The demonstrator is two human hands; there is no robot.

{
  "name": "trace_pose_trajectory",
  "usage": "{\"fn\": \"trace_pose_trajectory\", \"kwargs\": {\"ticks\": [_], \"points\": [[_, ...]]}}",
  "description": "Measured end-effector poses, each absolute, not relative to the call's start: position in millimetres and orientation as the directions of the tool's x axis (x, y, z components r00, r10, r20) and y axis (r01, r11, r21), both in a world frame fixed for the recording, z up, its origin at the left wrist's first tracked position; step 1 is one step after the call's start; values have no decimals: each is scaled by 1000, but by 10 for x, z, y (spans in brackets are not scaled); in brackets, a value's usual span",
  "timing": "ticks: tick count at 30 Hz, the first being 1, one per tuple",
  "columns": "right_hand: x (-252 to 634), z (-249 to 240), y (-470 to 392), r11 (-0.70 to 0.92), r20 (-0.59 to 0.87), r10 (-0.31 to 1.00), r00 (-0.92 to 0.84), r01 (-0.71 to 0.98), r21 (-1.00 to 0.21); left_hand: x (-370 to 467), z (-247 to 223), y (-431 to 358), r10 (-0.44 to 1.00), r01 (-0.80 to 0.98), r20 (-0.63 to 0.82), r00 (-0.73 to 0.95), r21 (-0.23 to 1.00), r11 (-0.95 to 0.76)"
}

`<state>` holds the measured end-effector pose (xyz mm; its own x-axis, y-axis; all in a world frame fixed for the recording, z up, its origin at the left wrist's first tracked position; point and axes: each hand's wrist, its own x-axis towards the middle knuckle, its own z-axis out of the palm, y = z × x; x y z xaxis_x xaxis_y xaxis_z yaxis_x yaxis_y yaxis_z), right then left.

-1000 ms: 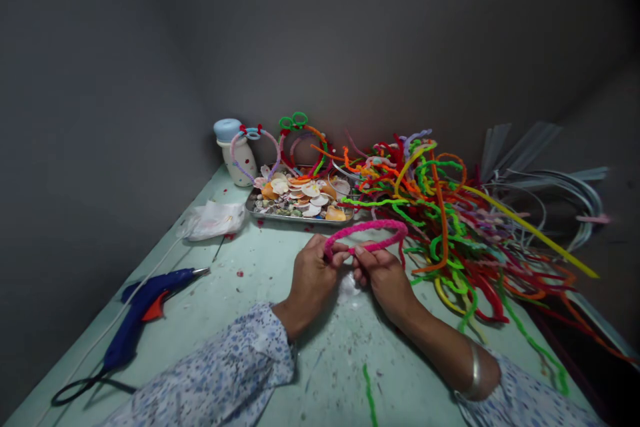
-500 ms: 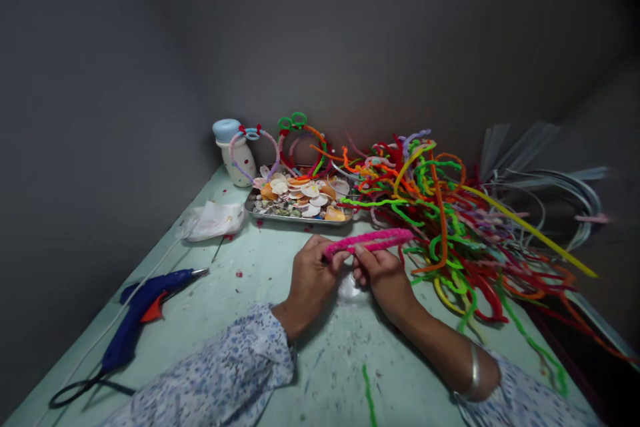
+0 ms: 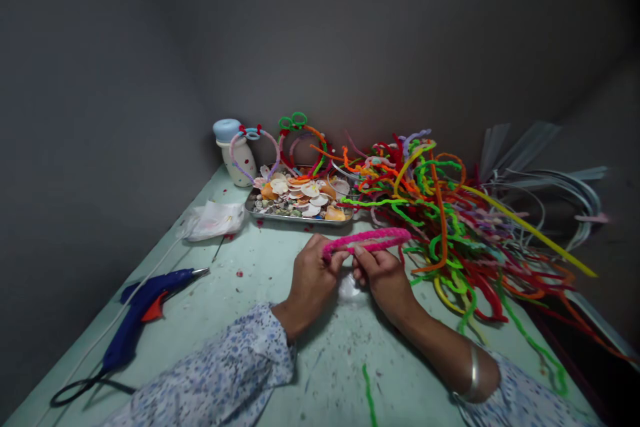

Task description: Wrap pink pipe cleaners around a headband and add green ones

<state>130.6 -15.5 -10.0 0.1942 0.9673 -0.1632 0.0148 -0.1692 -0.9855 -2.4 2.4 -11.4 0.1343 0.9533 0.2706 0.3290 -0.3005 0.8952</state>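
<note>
Pink pipe-cleaner loop point(image 3: 370, 237) up above the tabletop point(image 3: 320, 367), and both hands are on its near side! Left hand point(image 3: 313, 283) pinches it, thumb and fingers closed; right hand point(image 3: 387, 283) nips in just beside, thumb against fingertips. Over left lies a blue glue gun point(image 3: 131, 320), nozzle aimed right. Beyond it, a plastic packet point(image 3: 216, 220). Farther, tangled pipe cleaners point(image 3: 440, 213) heap rightward, shells point(image 3: 303, 195) fill a metal tray point(image 3: 300, 219), and behind stands a blue-lidded jar point(image 3: 240, 163).
</note>
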Motion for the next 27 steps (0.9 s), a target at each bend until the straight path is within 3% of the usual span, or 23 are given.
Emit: {"fn": "trace_pose_trajectory", "kwargs": {"ticks": [21, 27], "points": [[1325, -102, -161, -177, -167, 967, 195, 39, -983, -32, -58, 20, 955, 351, 257, 147, 889, -293], [1338, -125, -145, -189, -177, 964, 201, 42, -981, -38, -39, 29, 965, 295, 183, 188, 927, -233]]}}
